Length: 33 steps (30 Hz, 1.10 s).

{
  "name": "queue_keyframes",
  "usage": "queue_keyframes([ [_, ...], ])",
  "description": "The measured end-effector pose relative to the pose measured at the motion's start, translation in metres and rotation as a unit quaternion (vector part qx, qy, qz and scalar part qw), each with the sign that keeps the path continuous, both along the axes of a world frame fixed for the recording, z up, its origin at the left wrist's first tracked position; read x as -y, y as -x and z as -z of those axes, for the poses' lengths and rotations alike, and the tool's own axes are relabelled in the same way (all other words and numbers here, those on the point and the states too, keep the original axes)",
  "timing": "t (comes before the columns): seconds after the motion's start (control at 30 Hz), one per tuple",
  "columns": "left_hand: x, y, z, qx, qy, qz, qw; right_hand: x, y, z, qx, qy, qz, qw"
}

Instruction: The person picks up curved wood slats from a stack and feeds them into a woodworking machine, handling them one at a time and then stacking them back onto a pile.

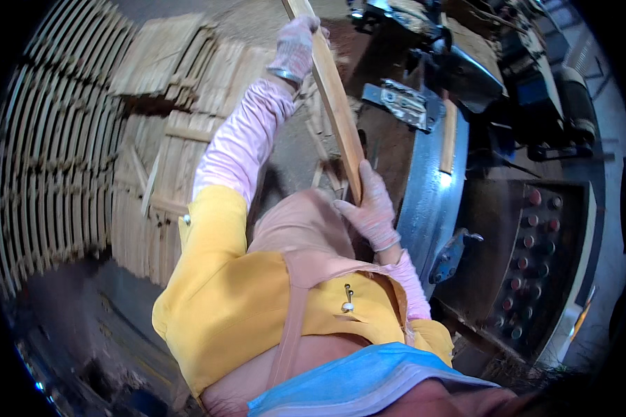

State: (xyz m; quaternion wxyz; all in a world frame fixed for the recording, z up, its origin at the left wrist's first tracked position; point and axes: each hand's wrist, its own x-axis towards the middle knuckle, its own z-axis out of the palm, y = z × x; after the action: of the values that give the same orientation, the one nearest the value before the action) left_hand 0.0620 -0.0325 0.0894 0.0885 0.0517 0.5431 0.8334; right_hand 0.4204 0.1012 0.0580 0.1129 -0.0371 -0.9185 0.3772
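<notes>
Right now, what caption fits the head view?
Gloved left hand and right hand hold a wooden slat beside a blue machine, stacked slats behind.

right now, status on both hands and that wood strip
Left hand gripping wood strip high. Right hand clamped at its lower end. Blue machine table close beside.

View, single: head-worn wide fisheye, left of a side-by-side pair. Position: above the wearer's chest, looking steeply down and forward. Nearness: very close to the yellow top (236, 306) and blue face mask (355, 389) at the lower edge. Coverage: stacked wooden slats (55, 153) at left, blue machine (431, 187) and button panel (535, 264) at right. Distortion: straight edges bow toward a black circular rim.
</notes>
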Motion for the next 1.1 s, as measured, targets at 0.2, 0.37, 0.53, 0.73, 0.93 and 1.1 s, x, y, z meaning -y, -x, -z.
queue_keyframes([
  [0.2, -0.04, -0.075, 0.083, -0.006, 0.125, 0.03, 0.992, -0.024, -0.083, 0.026, 0.093, -0.057, 0.211, 0.971],
  [0.37, 0.126, -0.125, 0.274, 0.163, 0.701, -0.06, 0.692, -0.026, -0.21, 0.055, 0.2, -0.214, 0.378, 0.878],
  [0.53, 0.255, -0.209, 0.356, 0.303, 0.729, -0.018, 0.614, -0.066, -0.133, 0.059, 0.211, -0.294, 0.357, 0.861],
  [0.73, 0.263, -0.189, 0.371, 0.34, 0.696, -0.001, 0.632, -0.184, 0.003, 0.083, 0.057, -0.47, 0.312, 0.823],
  [0.93, 0.267, -0.142, 0.295, 0.265, 0.478, -0.033, 0.837, -0.11, 0.095, 0.091, -0.121, -0.325, 0.126, 0.929],
  [1.1, 0.174, -0.091, 0.241, 0.276, 0.302, 0.0, 0.913, 0.117, 0.098, 0.115, 0.195, 0.058, -0.074, 0.976],
])
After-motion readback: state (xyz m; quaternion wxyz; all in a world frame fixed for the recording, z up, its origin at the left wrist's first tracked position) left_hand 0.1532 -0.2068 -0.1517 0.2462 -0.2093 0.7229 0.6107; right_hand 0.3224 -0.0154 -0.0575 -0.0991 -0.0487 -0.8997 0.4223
